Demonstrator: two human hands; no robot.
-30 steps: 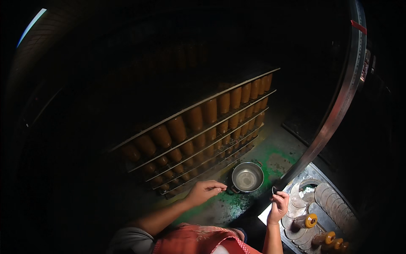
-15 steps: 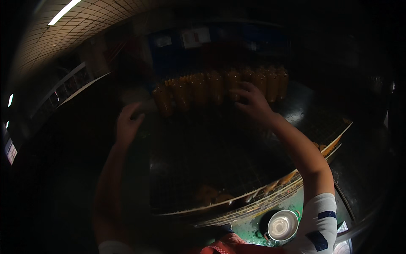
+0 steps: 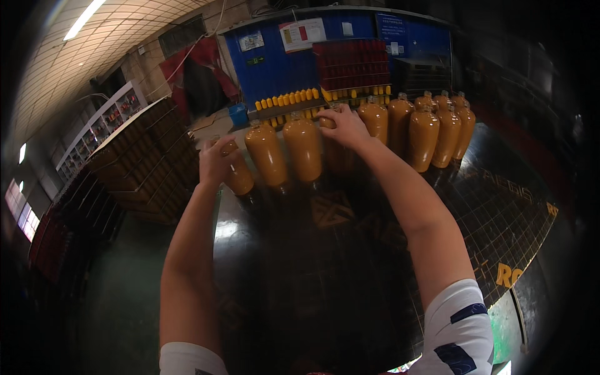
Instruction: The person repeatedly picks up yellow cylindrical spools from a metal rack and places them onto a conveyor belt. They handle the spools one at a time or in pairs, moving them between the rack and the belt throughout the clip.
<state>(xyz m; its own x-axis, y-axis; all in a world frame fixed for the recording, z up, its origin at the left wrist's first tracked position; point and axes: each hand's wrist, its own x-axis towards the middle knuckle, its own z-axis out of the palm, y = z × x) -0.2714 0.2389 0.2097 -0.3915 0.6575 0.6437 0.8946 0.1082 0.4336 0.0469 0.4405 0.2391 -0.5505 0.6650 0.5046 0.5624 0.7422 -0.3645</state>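
Glossy tan-brown bottles with narrow necks stand upright in a row across the dark tabletop board (image 3: 375, 281). My left hand (image 3: 215, 161) closes around the upper part of the leftmost bottle (image 3: 240, 177), which leans slightly. Over the neck of a shaded bottle (image 3: 339, 156) farther along, my right hand (image 3: 347, 127) has its fingers curled. Between my hands stand two bottles, one nearer the left (image 3: 267, 153) and one nearer the right (image 3: 304, 150). More bottles, including a front one (image 3: 424, 140), cluster right of my right hand.
Behind the row is a blue panel (image 3: 269, 69) with papers on it. Small yellow bottle-shaped pieces (image 3: 287, 99) line a shelf there, below a dark red rack (image 3: 353, 65). Tall stacked crates (image 3: 147, 162) stand at left, and a blue bin (image 3: 238, 114) sits behind the board.
The view has brightened and tilted upward. My left hand has gone from open beside the row to gripping the leftmost bottle. My right hand has come onto a bottle's neck.
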